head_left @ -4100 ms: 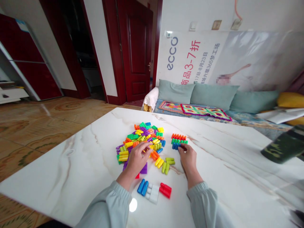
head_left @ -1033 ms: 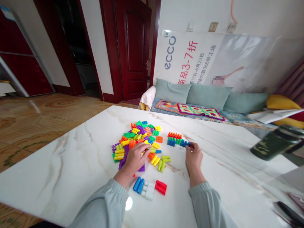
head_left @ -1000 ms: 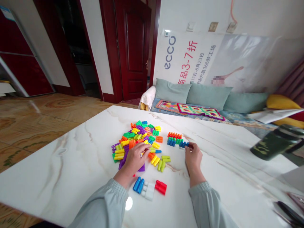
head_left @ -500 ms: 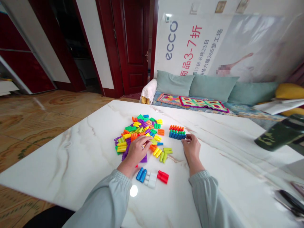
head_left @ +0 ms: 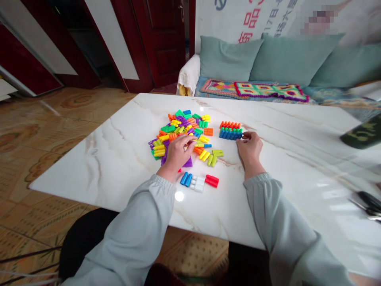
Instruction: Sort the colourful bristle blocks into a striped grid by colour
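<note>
A pile of colourful plastic building blocks point(head_left: 175, 125), shaped like joined rounded pegs, lies on the white marbled table point(head_left: 119, 159). My left hand point(head_left: 179, 153) hovers over its near side, fingers loosely bent with a gap between thumb and forefinger; no block shows in it. To the right stand joined rows of pegs: a blue row point(head_left: 230, 134) in front, green tips behind it, then an orange-red row point(head_left: 230, 124). At the blue row's right end, my right hand point(head_left: 250, 151) has its fingertips closed on the end block. Its grip is partly hidden.
Nearer me lie a blue block point(head_left: 186, 179), a white block point(head_left: 197, 184) and a red block point(head_left: 212, 181). Yellow-green blocks point(head_left: 213, 159) sit right of the pile. A dark green camouflage bottle point(head_left: 363, 133) and a black-handled object point(head_left: 369, 202) are at the right.
The camera view has tilted down, so everything sits higher in the picture. Both hands keep nearly the same places by the pile and the blue row.
</note>
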`<state>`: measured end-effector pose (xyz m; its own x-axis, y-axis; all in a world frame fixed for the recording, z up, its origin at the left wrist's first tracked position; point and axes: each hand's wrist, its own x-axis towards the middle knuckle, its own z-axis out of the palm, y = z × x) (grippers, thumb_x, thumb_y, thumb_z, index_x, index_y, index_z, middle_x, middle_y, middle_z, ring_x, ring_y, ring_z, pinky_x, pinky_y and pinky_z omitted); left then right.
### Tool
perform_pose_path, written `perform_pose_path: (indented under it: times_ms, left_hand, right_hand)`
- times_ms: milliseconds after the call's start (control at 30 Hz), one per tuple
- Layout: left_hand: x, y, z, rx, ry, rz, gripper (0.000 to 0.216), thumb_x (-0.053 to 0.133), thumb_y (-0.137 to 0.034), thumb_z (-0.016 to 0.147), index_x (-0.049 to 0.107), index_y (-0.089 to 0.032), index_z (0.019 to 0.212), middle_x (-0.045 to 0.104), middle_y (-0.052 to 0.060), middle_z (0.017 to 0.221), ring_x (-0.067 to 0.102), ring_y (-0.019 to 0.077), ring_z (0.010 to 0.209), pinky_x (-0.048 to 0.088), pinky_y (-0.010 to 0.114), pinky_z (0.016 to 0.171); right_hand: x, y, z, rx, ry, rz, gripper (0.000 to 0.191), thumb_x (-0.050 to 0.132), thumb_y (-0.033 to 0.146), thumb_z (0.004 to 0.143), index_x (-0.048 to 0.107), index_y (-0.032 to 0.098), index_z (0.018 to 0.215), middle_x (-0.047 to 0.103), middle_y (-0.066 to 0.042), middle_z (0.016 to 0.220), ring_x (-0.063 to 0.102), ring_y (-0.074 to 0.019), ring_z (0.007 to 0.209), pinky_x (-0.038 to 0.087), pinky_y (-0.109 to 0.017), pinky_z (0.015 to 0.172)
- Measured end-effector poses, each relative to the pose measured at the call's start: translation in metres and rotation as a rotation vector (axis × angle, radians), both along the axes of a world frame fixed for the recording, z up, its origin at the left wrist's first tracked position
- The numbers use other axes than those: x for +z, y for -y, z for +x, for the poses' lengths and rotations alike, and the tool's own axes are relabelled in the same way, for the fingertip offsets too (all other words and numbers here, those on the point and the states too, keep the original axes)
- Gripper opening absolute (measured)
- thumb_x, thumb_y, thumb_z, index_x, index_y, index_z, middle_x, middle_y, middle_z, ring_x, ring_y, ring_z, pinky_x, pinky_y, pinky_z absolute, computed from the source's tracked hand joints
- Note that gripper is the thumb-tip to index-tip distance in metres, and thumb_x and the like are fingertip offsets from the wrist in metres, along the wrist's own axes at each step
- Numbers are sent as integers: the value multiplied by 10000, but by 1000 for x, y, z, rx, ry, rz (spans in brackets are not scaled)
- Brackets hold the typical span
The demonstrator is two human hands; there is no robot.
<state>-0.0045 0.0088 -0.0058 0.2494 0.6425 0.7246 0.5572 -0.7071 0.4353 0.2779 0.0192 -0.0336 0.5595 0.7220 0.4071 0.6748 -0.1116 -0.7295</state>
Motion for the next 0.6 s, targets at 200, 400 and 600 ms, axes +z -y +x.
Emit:
perform_pose_path:
  times_ms: [200,400,600]
  left_hand:
    - [-1,-1,-1,-7,37,-4,152,592,-178,902,714,-165,992,747,40,978,693,159,924,558,285,863]
    - [-1,-2,-2,7,61,-12,147,585,-191,911,708,-164,987,745,43,966,696,153,888,564,265,809]
    - [1,1,-3,6,74,-27,144,584,-182,907,708,-173,982,748,49,965,700,164,894,563,288,835]
  right_hand:
    - [-3,-3,1,-4,-19,-3,323,619,206,650,618,172,971,696,-71,894,623,-206,729,504,-383,789]
    - [-1,-2,0,-14,-55,-18,337,620,205,656,615,166,991,696,-80,914,627,-210,742,497,-387,812]
    - [5,5,-5,-12,-68,-25,345,604,223,666,619,159,1005,699,-86,919,635,-213,751,491,-386,822]
